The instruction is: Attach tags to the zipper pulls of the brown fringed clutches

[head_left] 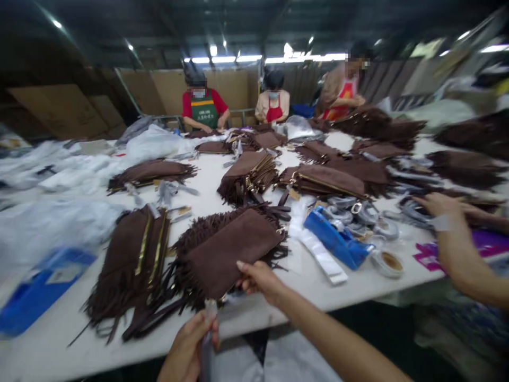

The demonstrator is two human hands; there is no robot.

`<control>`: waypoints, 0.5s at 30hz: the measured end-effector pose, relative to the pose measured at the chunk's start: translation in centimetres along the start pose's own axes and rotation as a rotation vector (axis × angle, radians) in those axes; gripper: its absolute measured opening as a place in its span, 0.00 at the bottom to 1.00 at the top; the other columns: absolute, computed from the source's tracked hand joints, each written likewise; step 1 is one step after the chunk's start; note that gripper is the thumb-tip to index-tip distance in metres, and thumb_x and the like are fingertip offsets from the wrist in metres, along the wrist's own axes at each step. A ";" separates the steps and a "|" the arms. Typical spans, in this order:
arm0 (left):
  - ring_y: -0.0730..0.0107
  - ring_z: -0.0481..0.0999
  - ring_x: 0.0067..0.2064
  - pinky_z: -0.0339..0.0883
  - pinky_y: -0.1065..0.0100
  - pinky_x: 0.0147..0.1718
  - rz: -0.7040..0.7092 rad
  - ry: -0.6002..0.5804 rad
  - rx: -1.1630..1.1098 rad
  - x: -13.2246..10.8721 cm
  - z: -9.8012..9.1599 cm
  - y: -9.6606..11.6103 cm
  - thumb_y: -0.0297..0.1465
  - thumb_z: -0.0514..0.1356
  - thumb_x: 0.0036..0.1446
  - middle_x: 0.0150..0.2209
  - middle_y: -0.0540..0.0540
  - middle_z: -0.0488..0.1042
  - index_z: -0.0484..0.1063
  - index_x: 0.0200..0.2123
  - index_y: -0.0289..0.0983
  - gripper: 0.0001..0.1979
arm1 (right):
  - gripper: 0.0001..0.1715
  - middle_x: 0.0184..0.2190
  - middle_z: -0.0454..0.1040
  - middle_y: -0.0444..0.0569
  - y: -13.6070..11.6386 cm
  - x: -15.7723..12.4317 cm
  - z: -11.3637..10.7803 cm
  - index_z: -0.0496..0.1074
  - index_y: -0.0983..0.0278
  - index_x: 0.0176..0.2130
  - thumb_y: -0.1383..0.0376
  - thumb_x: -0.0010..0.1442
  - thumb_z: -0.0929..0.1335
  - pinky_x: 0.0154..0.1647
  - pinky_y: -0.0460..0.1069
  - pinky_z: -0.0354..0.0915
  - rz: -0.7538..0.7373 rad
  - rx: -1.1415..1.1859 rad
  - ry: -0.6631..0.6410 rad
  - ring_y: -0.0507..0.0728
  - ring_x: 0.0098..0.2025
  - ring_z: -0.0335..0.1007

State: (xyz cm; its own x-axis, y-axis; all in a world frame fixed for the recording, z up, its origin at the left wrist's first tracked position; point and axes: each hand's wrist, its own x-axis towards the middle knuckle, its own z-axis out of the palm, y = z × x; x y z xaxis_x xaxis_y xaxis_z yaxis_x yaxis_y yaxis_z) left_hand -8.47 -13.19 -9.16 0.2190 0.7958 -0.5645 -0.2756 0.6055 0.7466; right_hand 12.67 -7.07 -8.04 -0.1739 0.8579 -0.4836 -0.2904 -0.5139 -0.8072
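At the table's front edge, my right hand [260, 281] pinches the lower edge of a flat dark brown fringed pouch [234, 249], thumb on top. My left hand [194, 337] is closed around a strap wrapped in clear plastic [207, 347], just below the pouch's lower corner. Whether strap and pouch are joined there, I cannot tell. Behind the held pouch lie more dark fringes. To its left is a stack of brown pouches with gold zippers [133, 254], its fringe hanging toward me.
A blue tape dispenser [338, 239] and a tape roll [387, 263] lie right; another blue dispenser [43, 286] is left. White plastic bags [59, 223] cover the left side. A co-worker's arm [457, 239] reaches in at right. Several people work across the table [202, 199].
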 end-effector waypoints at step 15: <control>0.64 0.78 0.34 0.70 0.65 0.35 0.061 0.213 0.161 -0.8 1.5 1.7 0.48 0.65 0.49 0.38 0.37 0.79 0.73 0.44 0.32 0.28 | 0.16 0.23 0.77 0.48 -22.1 0.3 -11.6 0.77 0.71 0.30 0.59 0.54 0.70 0.21 0.47 0.51 -0.598 -0.302 0.166 0.44 0.18 0.64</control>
State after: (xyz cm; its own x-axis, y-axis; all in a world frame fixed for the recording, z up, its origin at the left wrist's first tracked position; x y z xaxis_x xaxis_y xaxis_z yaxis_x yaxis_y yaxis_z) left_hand -7.76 -12.80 -6.87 0.0005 0.8250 -0.5651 -0.1262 0.5607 0.8184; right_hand 29.98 4.59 5.70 0.0881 0.9949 0.0482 -0.0128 0.0496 -0.9987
